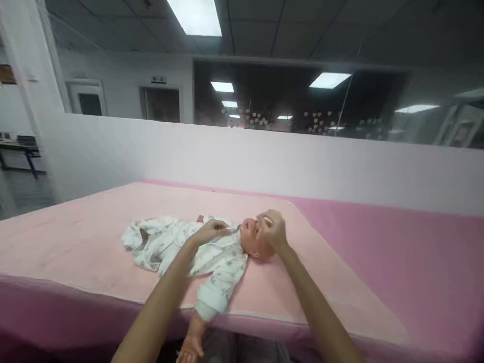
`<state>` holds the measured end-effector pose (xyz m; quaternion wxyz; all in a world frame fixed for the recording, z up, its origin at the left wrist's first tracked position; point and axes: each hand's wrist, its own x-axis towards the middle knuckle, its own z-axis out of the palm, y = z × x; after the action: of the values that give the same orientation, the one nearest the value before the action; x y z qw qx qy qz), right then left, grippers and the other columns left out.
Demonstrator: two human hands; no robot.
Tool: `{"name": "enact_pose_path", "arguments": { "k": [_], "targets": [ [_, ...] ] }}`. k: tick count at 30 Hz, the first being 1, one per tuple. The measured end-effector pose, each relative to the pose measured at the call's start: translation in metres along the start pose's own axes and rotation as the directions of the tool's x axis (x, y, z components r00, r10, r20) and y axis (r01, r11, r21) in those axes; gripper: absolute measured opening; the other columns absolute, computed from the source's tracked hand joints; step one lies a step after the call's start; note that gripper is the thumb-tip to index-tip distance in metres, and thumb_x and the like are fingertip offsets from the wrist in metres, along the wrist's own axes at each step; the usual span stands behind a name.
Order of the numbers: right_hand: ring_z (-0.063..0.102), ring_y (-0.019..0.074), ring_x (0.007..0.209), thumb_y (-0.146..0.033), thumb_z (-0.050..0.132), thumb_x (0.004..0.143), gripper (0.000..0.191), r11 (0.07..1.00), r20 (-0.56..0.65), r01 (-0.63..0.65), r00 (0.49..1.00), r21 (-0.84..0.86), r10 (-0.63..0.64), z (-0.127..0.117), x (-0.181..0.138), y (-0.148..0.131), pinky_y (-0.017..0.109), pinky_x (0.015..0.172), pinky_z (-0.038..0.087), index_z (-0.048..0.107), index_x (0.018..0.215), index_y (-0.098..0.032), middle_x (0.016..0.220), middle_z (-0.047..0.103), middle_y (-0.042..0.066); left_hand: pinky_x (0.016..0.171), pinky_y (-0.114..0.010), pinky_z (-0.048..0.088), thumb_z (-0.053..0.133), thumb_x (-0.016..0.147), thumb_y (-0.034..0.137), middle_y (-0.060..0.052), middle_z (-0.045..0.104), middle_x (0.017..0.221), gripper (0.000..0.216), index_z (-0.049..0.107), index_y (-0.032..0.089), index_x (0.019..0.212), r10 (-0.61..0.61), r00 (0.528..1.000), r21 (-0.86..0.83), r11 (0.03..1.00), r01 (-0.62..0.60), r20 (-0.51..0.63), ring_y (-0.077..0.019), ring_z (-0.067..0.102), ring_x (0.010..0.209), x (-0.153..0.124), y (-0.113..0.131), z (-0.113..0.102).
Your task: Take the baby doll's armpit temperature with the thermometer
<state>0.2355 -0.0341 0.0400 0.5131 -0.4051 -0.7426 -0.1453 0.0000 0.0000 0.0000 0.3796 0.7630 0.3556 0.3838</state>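
Note:
A baby doll (250, 236) lies on its back across the peach-coloured sheet, head to the right, dressed in a white patterned outfit (223, 257). One doll arm (194, 333) hangs over the near edge of the bed. My left hand (210, 232) rests at the doll's upper chest, its fingers closed on the outfit near the collar. By the doll's face and forehead, my right hand (274, 229) is curled with thumb and fingertips together. Something pale shows between those fingers, too small to name. Part of the doll's eye area is hidden behind that hand.
The peach sheet (94, 222) covers much of a pink padded surface (363, 237). A low white wall (245, 156) with glass above it runs along the far side. At far left stands a dark table (22, 147).

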Motion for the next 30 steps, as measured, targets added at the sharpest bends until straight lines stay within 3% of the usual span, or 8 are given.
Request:
{"name": "enact_pose_path", "arguments": {
  "k": [2, 4, 8, 14, 18, 22, 25, 30],
  "targets": [
    [0.052, 0.0145, 0.076, -0.020, 0.046, 0.080, 0.021, 0.978, 0.213, 0.208, 0.957, -0.031, -0.197, 0.009, 0.002, -0.020, 0.034, 0.091, 0.034, 0.059, 0.063, -0.019, 0.072, 0.062, 0.002, 0.053, -0.021, 0.032, 0.064, 0.068, 0.045, 0.002, 0.054, 0.058, 0.034, 0.066, 0.012, 0.073, -0.006, 0.987, -0.096, 0.995, -0.009, -0.162, -0.0100, 0.044, 0.056, 0.001, -0.008, -0.005],
    [0.052, 0.0159, 0.085, -0.021, 0.048, 0.080, 0.020, 0.930, 0.393, 0.362, 0.866, -0.065, -0.310, 0.020, 0.006, -0.036, 0.036, 0.097, 0.028, 0.062, 0.067, -0.019, 0.084, 0.064, 0.004, 0.056, -0.021, 0.034, 0.064, 0.067, 0.046, 0.000, 0.059, 0.064, 0.036, 0.066, 0.012, 0.078, -0.035, 0.962, -0.196, 0.980, -0.020, -0.271, -0.0113, 0.048, 0.060, 0.003, -0.015, -0.009],
    [0.046, 0.0225, 0.104, -0.023, 0.048, 0.082, 0.018, 0.833, 0.621, 0.509, 0.731, -0.218, -0.284, 0.046, 0.018, -0.049, 0.043, 0.097, 0.026, 0.065, 0.081, -0.017, 0.110, 0.057, 0.011, 0.063, -0.022, 0.039, 0.067, 0.065, 0.047, -0.003, 0.065, 0.074, 0.039, 0.067, 0.012, 0.083, -0.116, 0.938, -0.382, 0.924, -0.019, -0.327, -0.0136, 0.053, 0.066, 0.005, -0.023, -0.014],
    [0.047, 0.0278, 0.105, -0.018, 0.051, 0.079, 0.018, 0.734, 0.692, 0.510, 0.718, -0.449, -0.076, 0.078, 0.031, -0.057, 0.052, 0.097, 0.022, 0.066, 0.089, -0.013, 0.106, 0.059, 0.016, 0.058, -0.022, 0.038, 0.069, 0.062, 0.048, -0.002, 0.066, 0.070, 0.040, 0.068, 0.012, 0.081, -0.143, 0.938, -0.415, 0.910, -0.002, -0.316, -0.0126, 0.054, 0.061, 0.002, -0.016, -0.013],
    [0.052, 0.0243, 0.092, -0.011, 0.055, 0.074, 0.012, 0.719, 0.699, 0.524, 0.711, -0.456, -0.076, 0.065, 0.030, -0.070, 0.051, 0.100, 0.018, 0.066, 0.074, -0.016, 0.083, 0.065, 0.010, 0.059, -0.022, 0.039, 0.071, 0.060, 0.046, -0.002, 0.066, 0.070, 0.039, 0.068, 0.012, 0.078, -0.148, 0.931, -0.439, 0.898, -0.015, -0.334, -0.0129, 0.055, 0.061, 0.002, -0.015, -0.013],
    [0.055, 0.0228, 0.083, -0.009, 0.055, 0.072, 0.011, 0.786, 0.598, 0.407, 0.799, -0.465, -0.061, 0.013, 0.027, -0.078, 0.048, 0.094, 0.027, 0.063, 0.069, -0.017, 0.075, 0.064, 0.008, 0.059, -0.023, 0.040, 0.071, 0.060, 0.045, -0.003, 0.066, 0.068, 0.036, 0.068, 0.012, 0.075, -0.145, 0.931, -0.434, 0.901, -0.017, -0.336, -0.0141, 0.056, 0.062, 0.003, -0.017, -0.013],
    [0.057, 0.0210, 0.073, -0.015, 0.044, 0.080, 0.021, 0.891, 0.482, 0.127, 0.869, -0.436, 0.112, -0.033, 0.024, -0.080, 0.038, 0.076, 0.039, 0.062, 0.071, -0.015, 0.073, 0.064, 0.009, 0.057, -0.022, 0.039, 0.070, 0.060, 0.043, -0.002, 0.065, 0.066, 0.034, 0.068, 0.012, 0.073, -0.139, 0.928, -0.426, 0.904, -0.023, -0.345, -0.0135, 0.056, 0.061, 0.003, -0.018, -0.013],
    [0.060, 0.0171, 0.085, -0.028, 0.038, 0.088, 0.028, 0.964, 0.406, -0.242, 0.896, 0.109, 0.179, -0.079, 0.019, -0.084, 0.028, 0.073, 0.044, 0.064, 0.092, -0.019, 0.094, 0.066, 0.005, 0.056, -0.023, 0.039, 0.070, 0.060, 0.040, -0.003, 0.065, 0.067, 0.034, 0.068, 0.012, 0.078, -0.146, 0.929, -0.435, 0.900, -0.018, -0.339, -0.0140, 0.056, 0.060, 0.004, -0.021, -0.013]
  ]
}}
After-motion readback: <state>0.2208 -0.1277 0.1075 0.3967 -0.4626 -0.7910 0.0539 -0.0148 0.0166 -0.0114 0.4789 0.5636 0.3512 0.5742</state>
